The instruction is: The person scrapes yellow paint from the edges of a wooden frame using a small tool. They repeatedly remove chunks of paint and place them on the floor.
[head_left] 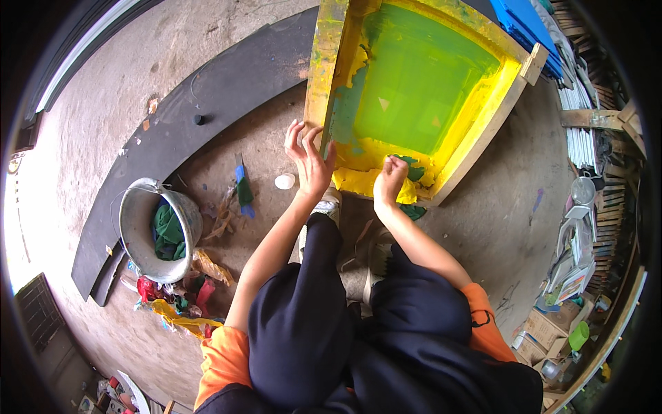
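Note:
A wooden screen-printing frame [480,143] smeared with yellow ink stands tilted in front of me, its mesh [420,76] green with a paler rectangle. My left hand [311,157] is at the frame's left bar, fingers spread, thumb raised along the wood; whether it bears on the bar is hard to tell. At the lower edge my right hand [390,181] is closed on a dark green rag [414,211], part of which shows beside the knuckles and part below the edge. Thick yellow ink coats the frame's lower inside around that hand.
To the left a grey metal bucket [195,219] holds green cloth [167,231], with coloured rags [181,312] heaped beside it. A long black sheet [165,114] lies behind. A blue-and-green strip [243,190] and a white lid-like disc [284,181] lie nearer. Shelves with clutter [576,241] line the right.

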A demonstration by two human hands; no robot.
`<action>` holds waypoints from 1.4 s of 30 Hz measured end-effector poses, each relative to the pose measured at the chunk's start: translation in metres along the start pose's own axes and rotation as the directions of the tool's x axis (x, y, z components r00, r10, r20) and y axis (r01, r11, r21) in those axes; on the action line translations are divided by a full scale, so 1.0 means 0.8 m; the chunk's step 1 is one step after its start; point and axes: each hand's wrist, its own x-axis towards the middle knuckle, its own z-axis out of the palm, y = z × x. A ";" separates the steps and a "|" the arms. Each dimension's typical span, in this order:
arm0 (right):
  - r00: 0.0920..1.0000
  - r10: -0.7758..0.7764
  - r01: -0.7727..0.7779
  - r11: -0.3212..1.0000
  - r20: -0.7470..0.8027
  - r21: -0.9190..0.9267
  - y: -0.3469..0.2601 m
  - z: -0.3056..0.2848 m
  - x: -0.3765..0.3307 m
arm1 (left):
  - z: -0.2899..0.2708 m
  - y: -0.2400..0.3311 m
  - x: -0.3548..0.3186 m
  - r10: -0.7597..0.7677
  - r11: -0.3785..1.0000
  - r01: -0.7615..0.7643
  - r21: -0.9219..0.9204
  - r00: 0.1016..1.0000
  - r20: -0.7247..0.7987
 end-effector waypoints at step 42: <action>0.855 0.473 -0.518 0.791 0.211 0.326 -0.011 -0.014 0.018 | 0.003 -0.007 0.002 -0.032 0.995 0.035 -0.098 0.999 0.031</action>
